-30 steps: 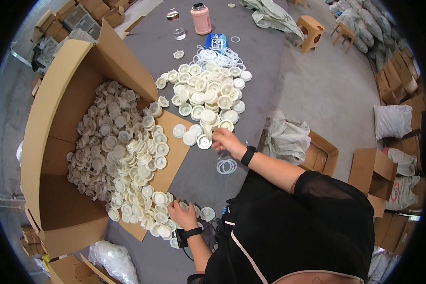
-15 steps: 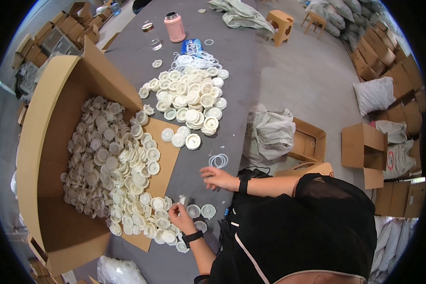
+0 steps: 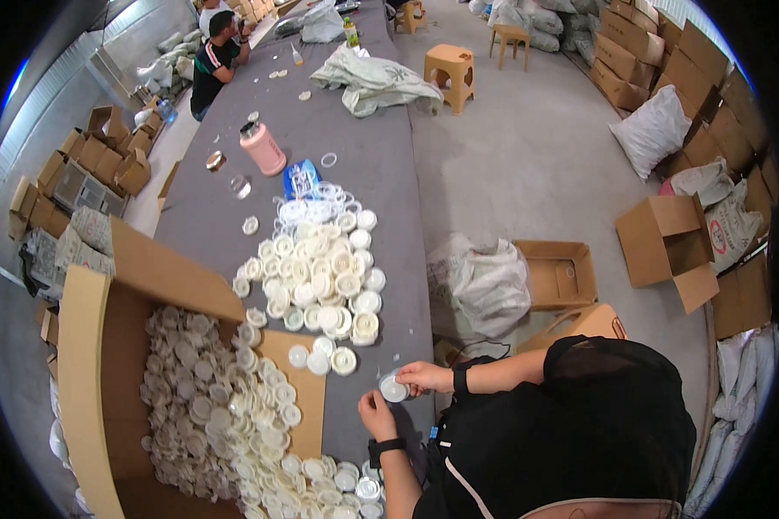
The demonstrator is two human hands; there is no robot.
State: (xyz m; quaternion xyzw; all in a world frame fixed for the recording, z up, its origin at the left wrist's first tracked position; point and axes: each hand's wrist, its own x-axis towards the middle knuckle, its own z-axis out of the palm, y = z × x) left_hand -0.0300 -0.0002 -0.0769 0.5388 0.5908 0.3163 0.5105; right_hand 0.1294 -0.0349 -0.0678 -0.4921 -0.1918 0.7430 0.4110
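My right hand pinches the edge of a round whitish cap above the grey-covered table. Just left of it and nearer to me, my left hand has its fingers curled together; whether anything is in them is hidden. A pale ring edge shows by the cap, partly covered. Beyond my hands lies a pile of white round caps, with a heap of thin white rings at its far side. On my left, a cardboard box on its side spills many more caps onto its flap.
A pink bottle, a blue packet and a crumpled sack lie farther along the table. A person is at its far left edge. Right of the table are an open carton and a plastic stool.
My view has tilted up, so the table appears lower. My right hand, open before, has closed on the cap. My left hand has moved from the spilled caps toward my right hand.
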